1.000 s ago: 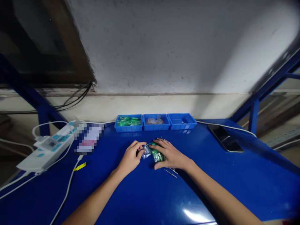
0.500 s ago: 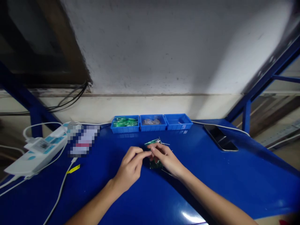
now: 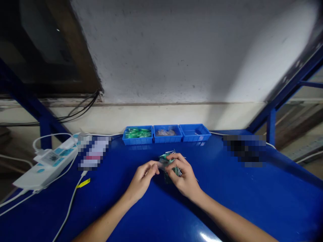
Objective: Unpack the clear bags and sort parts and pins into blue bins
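Observation:
Over the blue table, a small clear plastic bag [image 3: 163, 164] is stretched between my two hands. My left hand [image 3: 142, 179] pinches its left end between thumb and curled fingers. The fingertips of my right hand [image 3: 185, 174] are closed on the bag's other side, the fingers bent. Beneath and behind the right hand lie green foil-like packets [image 3: 168, 178] together with several thin metal pins [image 3: 173, 151], which stick out around the fingers. Part of this pile is hidden by the right hand.
Three blue trays line the wall: the left tray [image 3: 138, 142] holds green packets, the middle tray [image 3: 168, 138] clear bags, the right tray [image 3: 195, 137] a few small bits. A white power strip [image 3: 32, 178], cables and a yellow tag [image 3: 84, 183] are at left. A blurred-out dark object [image 3: 243, 151] lies right.
My hands have drawn slightly apart, and the clear bag now shows between them. My right fingers have spread more, and my left index finger has curled in. The view has shifted a little.

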Motion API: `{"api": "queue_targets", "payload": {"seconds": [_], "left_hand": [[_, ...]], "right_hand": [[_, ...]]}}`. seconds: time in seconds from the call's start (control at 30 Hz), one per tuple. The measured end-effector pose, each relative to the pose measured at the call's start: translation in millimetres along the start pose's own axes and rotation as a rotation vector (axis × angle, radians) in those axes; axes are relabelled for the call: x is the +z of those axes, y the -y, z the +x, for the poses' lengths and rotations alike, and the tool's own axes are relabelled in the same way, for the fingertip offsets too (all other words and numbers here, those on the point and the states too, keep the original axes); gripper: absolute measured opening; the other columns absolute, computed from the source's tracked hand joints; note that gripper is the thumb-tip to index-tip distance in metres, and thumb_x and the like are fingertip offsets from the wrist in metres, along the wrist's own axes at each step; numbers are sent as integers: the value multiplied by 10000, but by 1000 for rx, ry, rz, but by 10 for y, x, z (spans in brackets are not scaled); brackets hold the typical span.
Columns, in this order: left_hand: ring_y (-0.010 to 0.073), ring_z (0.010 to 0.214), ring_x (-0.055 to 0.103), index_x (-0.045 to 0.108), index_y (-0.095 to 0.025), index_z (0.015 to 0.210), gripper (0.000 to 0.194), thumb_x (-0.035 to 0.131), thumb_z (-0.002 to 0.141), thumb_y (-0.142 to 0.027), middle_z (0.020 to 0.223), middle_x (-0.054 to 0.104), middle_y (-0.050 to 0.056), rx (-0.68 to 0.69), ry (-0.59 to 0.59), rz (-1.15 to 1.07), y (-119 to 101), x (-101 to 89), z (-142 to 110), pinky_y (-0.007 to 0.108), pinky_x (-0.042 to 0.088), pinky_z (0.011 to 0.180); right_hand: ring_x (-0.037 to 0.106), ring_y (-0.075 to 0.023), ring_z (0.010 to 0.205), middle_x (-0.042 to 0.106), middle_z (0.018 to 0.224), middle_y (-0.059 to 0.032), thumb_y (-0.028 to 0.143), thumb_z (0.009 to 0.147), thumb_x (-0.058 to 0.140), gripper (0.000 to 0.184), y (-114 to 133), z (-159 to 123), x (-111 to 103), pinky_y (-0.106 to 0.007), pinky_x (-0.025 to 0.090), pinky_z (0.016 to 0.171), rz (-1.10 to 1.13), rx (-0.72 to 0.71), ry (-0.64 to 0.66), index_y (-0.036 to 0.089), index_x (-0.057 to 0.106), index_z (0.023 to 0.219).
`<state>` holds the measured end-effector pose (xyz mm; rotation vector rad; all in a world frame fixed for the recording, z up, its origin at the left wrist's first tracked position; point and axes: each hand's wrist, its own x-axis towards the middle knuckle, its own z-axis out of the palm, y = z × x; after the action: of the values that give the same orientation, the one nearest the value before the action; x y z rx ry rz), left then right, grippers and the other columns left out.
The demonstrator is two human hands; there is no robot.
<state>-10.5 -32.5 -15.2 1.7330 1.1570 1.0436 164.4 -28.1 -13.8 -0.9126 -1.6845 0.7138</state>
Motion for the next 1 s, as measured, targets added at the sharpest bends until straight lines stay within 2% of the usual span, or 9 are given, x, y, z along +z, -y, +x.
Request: {"api": "queue_targets", "payload": {"seconds": [0.13,0.23,0.33,0.43,0.6,0.73,0.83,0.93,1.0], "left_hand": [[144,706,572,619,-162,893,243,517,859,-379,799,639,34,-91,-10,-173,45,33,17,244,442,636],[146,719,580,598,-164,906,190,543,844,-336,789,633,26,-55,-89,-154,75,51,21,250,446,656],[131,672,559,592,-175,904,117,550,841,-264,735,589,6,97,-187,9,81,44,7,243,439,632],[132,726,551,620,-186,859,92,532,842,-168,785,568,19,314,-204,202,60,26,-25,248,443,666],[148,799,526,660,-213,870,172,517,849,-118,821,547,34,458,-162,362,30,28,-69,270,435,732],[168,838,533,636,-198,926,130,523,869,-228,855,577,43,315,-77,309,20,29,-65,305,415,796],[167,779,538,625,-176,942,292,403,923,-365,803,591,43,99,-17,120,36,23,-40,301,412,750],[151,678,505,621,-138,840,493,262,943,-459,721,567,46,-103,-23,-111,71,28,-9,281,396,651],[134,641,476,592,-134,774,454,334,921,-477,694,543,30,-184,-37,-218,87,38,6,264,379,617]], "right_hand": [[510,-223,1026,486,1099,-81,110,782,506,176,20,-54,15,-377,451,827,-202,-144,29,221,632,729],[469,-241,1082,452,1125,-88,99,765,503,196,4,-58,5,-405,428,887,-259,-105,39,223,651,798],[457,-259,1100,467,1113,-96,157,758,558,166,22,-29,-33,-443,392,936,-261,-2,51,217,652,880],[513,-239,1026,542,1026,-83,279,800,579,137,68,6,-59,-421,400,917,-163,80,109,207,651,891],[576,-169,698,629,742,-32,385,860,508,242,79,8,1,-293,451,651,24,273,105,179,630,826],[540,-137,619,623,726,-20,318,846,535,157,39,-23,37,-257,431,589,3,186,46,179,596,886],[525,-127,616,597,722,-13,235,840,542,60,16,-32,18,-252,430,597,-63,57,27,190,563,874],[544,-150,739,580,787,-34,153,839,521,68,11,-32,-9,-279,442,684,-152,-118,83,196,573,826],[537,-170,837,572,869,-56,122,835,509,113,16,-39,-17,-306,440,749,-209,-208,126,200,591,829]]}}
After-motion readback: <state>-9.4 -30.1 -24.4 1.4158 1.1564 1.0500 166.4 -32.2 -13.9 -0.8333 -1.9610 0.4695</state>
